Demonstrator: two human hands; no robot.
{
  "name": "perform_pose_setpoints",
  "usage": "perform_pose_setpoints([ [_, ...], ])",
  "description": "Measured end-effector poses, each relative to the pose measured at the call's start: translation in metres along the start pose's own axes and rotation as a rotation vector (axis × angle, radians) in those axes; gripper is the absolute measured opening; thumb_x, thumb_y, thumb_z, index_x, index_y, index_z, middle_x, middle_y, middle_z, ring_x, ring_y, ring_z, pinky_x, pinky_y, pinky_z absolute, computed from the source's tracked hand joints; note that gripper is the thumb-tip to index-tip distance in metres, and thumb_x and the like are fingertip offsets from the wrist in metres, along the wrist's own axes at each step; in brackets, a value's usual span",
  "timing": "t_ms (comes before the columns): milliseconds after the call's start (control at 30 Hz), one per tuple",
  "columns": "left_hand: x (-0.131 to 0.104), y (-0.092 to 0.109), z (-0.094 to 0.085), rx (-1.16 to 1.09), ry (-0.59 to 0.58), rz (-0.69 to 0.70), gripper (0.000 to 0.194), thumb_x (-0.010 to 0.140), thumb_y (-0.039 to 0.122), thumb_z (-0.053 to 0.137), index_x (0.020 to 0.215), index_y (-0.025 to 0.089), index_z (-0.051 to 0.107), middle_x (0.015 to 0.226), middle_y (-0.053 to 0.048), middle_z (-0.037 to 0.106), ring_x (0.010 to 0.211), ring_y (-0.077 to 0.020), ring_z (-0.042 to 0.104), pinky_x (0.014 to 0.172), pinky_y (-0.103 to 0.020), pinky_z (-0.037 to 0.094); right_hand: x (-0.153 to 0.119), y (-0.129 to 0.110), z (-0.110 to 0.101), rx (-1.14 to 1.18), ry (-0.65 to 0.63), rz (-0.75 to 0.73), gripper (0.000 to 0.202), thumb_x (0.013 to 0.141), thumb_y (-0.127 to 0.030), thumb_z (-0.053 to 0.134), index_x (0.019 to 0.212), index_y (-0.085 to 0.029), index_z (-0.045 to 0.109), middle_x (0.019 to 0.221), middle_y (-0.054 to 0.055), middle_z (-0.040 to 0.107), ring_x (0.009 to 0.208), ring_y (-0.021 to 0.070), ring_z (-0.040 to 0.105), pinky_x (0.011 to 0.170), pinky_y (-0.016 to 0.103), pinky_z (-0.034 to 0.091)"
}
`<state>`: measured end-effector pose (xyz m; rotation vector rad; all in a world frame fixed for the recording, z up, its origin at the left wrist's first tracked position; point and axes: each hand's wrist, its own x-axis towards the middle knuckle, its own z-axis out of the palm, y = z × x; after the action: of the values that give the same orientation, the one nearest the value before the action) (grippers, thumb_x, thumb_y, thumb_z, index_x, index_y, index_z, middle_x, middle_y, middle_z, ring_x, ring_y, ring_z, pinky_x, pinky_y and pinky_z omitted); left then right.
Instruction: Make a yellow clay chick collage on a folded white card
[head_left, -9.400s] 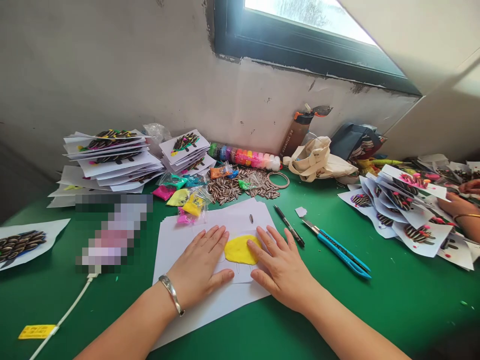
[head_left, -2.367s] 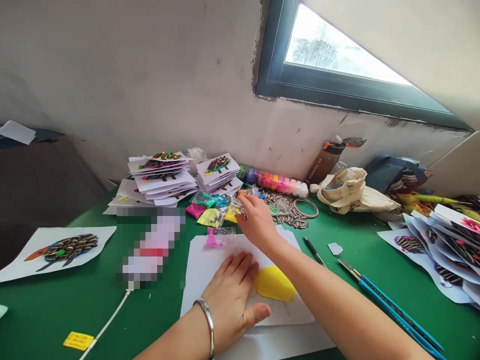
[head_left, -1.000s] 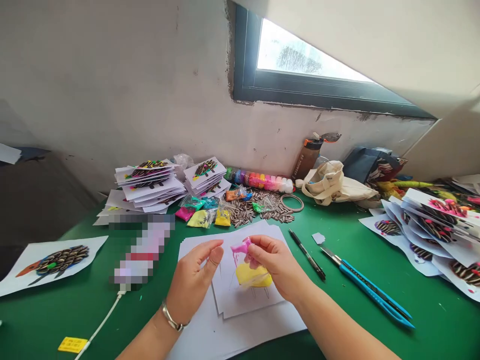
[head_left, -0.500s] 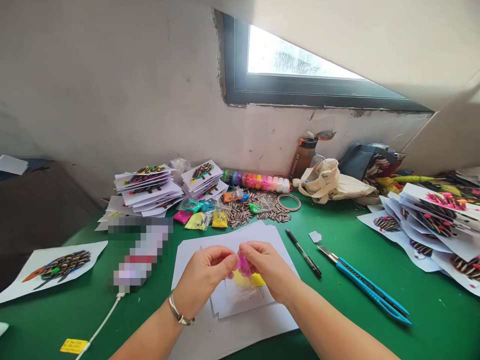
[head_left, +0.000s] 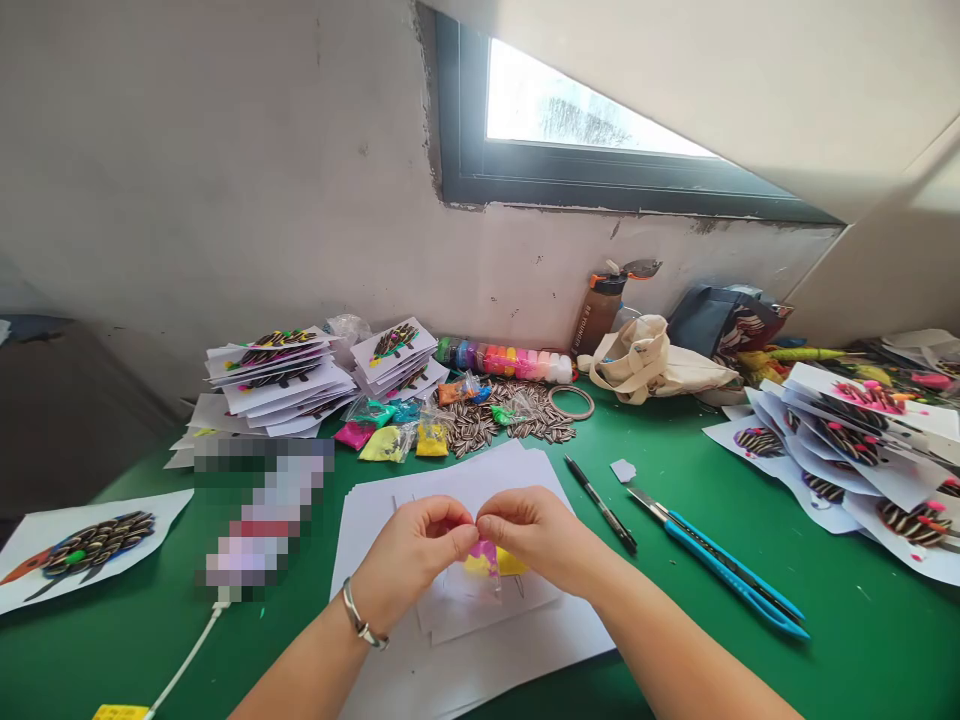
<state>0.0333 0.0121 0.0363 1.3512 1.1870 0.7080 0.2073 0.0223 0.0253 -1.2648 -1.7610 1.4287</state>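
Both the left hand (head_left: 409, 555) and right hand (head_left: 544, 535) pinch the top of a small clear bag (head_left: 489, 590) at the frame's lower centre, over yellow clay (head_left: 514, 563) on paper (head_left: 459, 622). Its pink clay (head_left: 486, 553) looks light and soft, the plastic slippery; the top edge seems the best hold.

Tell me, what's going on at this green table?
A person is working with both bare hands. The left hand and right hand meet at the top of a small clear bag with something pink in it, pinching it above a flat yellow piece on white paper. To the right lie a pen and a blue cutter; behind are a pile of striped seeds and more small colorful bags.
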Motion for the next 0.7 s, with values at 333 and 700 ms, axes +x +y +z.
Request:
perform_pose_setpoints([
  [333,-0.005,-0.007,-0.005,-0.105,-0.015,-0.007,0.028,0.077,0.043,0.061,0.072,0.016,0.065,0.066,0.0,0.058,0.063,-0.0126,0.049,0.06,-0.024,0.04,0.004,-0.002,0.008,0.297,0.04,0.149,0.019,0.071,-0.033,0.06,0.061,-0.016,0.056,0.059,-0.003,0.047,0.057,0.01,0.04,0.054,0.023,0.031],
  [700,-0.005,-0.018,-0.007,-0.369,-0.029,-0.159,0.034,0.074,0.048,0.067,0.073,0.015,0.062,0.067,0.001,0.056,0.064,-0.0106,0.05,0.061,-0.022,0.039,0.002,0.003,0.011,0.239,0.127,0.071,0.026,0.077,-0.036,0.057,0.061,-0.016,0.052,0.06,-0.003,0.045,0.058,0.0102,0.038,0.054,0.023,0.031],
])
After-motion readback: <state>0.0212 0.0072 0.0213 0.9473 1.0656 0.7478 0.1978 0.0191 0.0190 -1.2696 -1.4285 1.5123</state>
